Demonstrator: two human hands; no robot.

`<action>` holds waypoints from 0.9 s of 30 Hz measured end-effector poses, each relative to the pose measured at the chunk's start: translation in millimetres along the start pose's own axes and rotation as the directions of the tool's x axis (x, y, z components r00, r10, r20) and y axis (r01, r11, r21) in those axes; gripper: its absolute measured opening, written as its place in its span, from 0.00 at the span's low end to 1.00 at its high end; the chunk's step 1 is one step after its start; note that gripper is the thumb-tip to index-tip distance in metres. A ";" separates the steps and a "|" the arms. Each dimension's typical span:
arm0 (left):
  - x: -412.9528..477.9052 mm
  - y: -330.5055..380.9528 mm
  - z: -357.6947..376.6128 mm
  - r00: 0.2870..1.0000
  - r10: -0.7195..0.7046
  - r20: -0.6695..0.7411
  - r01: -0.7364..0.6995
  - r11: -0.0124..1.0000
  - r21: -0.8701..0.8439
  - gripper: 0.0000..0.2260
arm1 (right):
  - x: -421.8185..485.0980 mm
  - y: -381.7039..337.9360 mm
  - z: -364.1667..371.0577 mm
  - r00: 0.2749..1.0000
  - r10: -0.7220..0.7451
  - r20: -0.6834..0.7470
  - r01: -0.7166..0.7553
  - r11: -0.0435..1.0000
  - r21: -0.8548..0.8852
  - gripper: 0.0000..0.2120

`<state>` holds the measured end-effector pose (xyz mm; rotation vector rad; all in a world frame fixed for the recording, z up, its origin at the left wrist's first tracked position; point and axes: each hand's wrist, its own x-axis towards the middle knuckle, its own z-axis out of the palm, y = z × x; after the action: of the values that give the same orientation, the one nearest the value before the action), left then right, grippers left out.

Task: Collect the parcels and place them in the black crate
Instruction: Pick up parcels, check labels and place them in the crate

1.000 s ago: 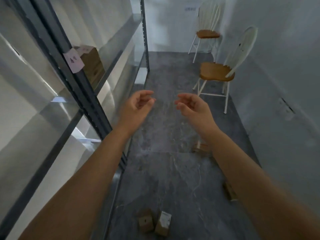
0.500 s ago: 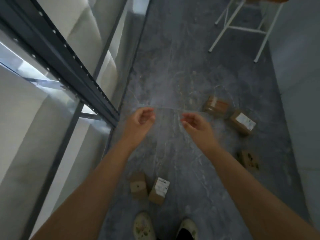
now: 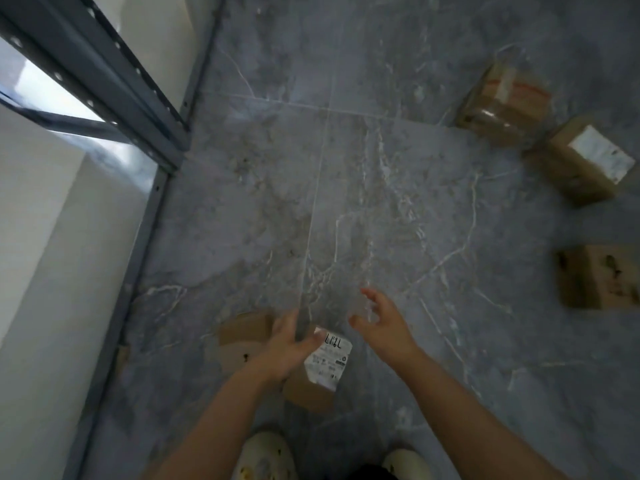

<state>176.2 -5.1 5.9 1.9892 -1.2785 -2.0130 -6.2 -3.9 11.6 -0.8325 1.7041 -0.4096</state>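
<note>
**Both hands low over the nearest parcels, nothing held**

Your left hand reached down over two cardboard parcels lying side by side on the grey marbled floor, just ahead of your shoes. Its fingers were stretched out across the gap between the plain parcel on the left and the printed-label parcel on the right. The thumb lay over the top edge of that parcel's white label. The grip was apart and had closed round neither box; whether the hand actually touched them could not be told from this view.

Your right hand hung just beside the printed-label parcel, to its right. Its fingers were spread and lightly bent, and its grip was apart and held nothing.

Three more parcels lay on the floor, well apart from your hands, toward the right edge. The taped parcel was farthest off, the white-label parcel sat just beside it, and the spotted parcel sat nearer you on its own. All three were blurred.

A grey metal shelving frame with punched holes ran along the left. Its upright met the floor near the plain parcel.
</note>
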 end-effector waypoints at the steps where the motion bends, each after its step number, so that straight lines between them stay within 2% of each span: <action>1: 7.4 -11.2 6.5 1.000 -0.017 0.009 0.017 1.000 -0.016 0.29 | 5.6 14.6 8.3 0.999 0.038 0.015 -0.038 0.999 -0.005 0.29; 4: 20.8 -29.3 20.6 0.993 -0.077 0.095 0.087 0.990 -0.115 0.19 | 15.3 43.5 29.6 0.973 0.204 0.109 -0.210 0.977 0.044 0.36; 6: 21.8 -28.9 28.3 0.985 -0.096 0.144 0.118 0.980 -0.160 0.10 | 16.7 50.3 40.8 0.922 0.338 0.189 -0.356 0.932 0.070 0.35; 7: 20.3 -27.2 31.4 0.985 -0.095 0.143 0.119 0.978 -0.169 0.12 | 15.4 50.6 44.0 0.905 0.369 0.210 -0.390 0.918 0.069 0.31; 10: 9.0 -13.7 33.0 0.991 -0.061 0.116 0.082 0.978 -0.190 0.25 | 5.9 36.2 39.5 0.937 0.294 0.188 -0.311 0.948 0.069 0.17; 14: -30.2 35.8 15.4 0.995 0.101 0.013 -0.101 0.994 -0.036 0.27 | -32.2 -18.1 7.0 0.971 0.214 0.108 -0.232 0.954 0.191 0.08; 18: -99.3 117.2 -15.8 0.944 0.331 -0.009 -0.322 0.923 0.213 0.26 | -91.0 -93.9 -37.0 0.987 0.137 0.082 -0.154 0.952 0.264 0.13; 22: -180.4 212.5 -57.1 0.903 0.429 0.000 -0.419 0.883 0.213 0.23 | -158.0 -182.3 -84.1 0.988 0.122 0.094 -0.144 0.943 0.299 0.26; 24: -226.5 259.9 -79.5 0.887 0.462 -0.016 -0.451 0.872 0.189 0.21 | -191.2 -228.5 -109.0 0.991 0.091 0.099 -0.117 0.948 0.296 0.26; 27: -297.1 322.1 -108.0 0.845 0.532 -0.051 -0.513 0.835 0.199 0.21 | -239.9 -298.8 -144.4 0.997 0.022 0.071 -0.045 0.938 0.343 0.18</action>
<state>158.4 -109.4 444.6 1.5308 -1.7883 -1.5585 -21.3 -60.7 416.9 -0.5529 1.5250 -0.6295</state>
